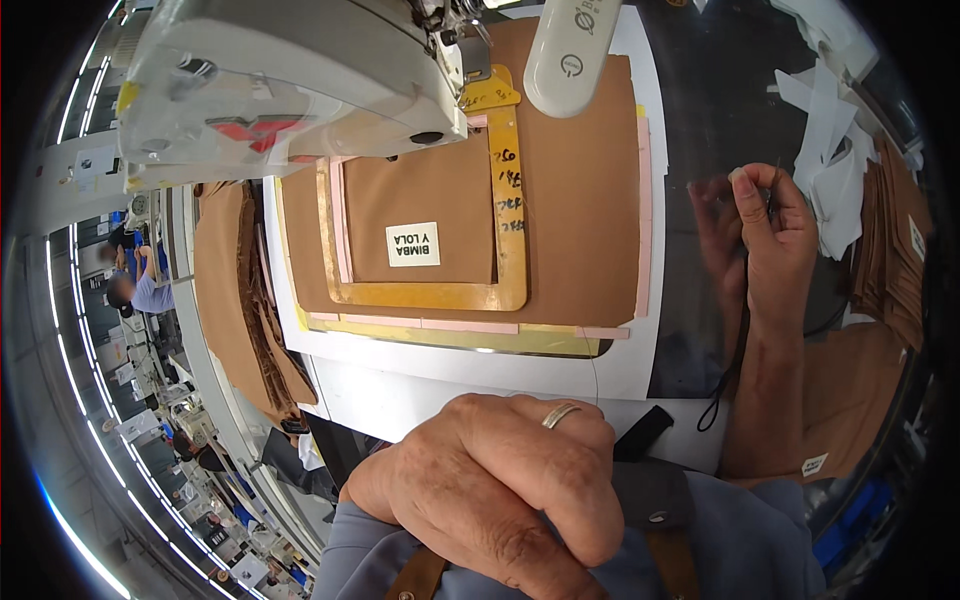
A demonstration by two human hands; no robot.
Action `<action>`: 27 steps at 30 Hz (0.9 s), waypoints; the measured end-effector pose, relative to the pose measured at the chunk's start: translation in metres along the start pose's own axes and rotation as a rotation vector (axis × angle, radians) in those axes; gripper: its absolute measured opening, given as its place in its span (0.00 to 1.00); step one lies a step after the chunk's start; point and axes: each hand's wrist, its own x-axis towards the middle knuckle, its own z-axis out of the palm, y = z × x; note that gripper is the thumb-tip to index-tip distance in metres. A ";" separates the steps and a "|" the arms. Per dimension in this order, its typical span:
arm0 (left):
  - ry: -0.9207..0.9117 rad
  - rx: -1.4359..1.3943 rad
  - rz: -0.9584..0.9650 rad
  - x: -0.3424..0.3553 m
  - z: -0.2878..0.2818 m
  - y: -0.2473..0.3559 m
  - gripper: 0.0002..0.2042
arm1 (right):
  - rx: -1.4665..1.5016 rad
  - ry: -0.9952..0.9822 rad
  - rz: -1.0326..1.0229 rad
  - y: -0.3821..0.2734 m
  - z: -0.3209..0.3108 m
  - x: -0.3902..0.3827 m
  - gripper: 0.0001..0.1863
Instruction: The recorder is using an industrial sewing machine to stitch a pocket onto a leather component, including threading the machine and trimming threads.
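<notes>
My left hand [490,480], wearing a ring, is close in front of my body with curled fingers; a thin thread [594,370] runs down to it, but what it holds is hidden. At right, my right hand [762,215] pinches something thin, too small to make out, over the dark glossy worktop [700,120]. At centre, a yellow frame template [510,250] lies on a brown panel [580,190] with a white label [412,245], pink strips at its edges, on white sheets [625,370]. A sewing machine head [280,90] overhangs the template.
Brown pieces are piled left [235,290] and right [880,240], near white scraps [835,160]. A white oblong device [565,55] hangs above the panel. A dark strip [642,435] lies near my left hand. Co-workers [148,290] and other machines fill the far left.
</notes>
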 end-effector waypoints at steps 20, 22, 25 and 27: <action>1.004 1.016 -0.414 -0.030 -0.099 -0.081 0.06 | -0.304 0.003 -0.121 0.012 0.003 -0.001 0.07; 1.020 0.996 -0.398 -0.032 -0.100 -0.082 0.06 | -0.315 0.004 -0.138 0.012 0.003 -0.001 0.07; 1.035 1.045 -0.400 -0.033 -0.103 -0.082 0.06 | -0.345 0.002 -0.126 0.009 0.006 -0.002 0.07; 1.048 1.055 -0.372 -0.032 -0.102 -0.083 0.06 | -0.376 0.022 -0.139 0.010 0.007 -0.002 0.07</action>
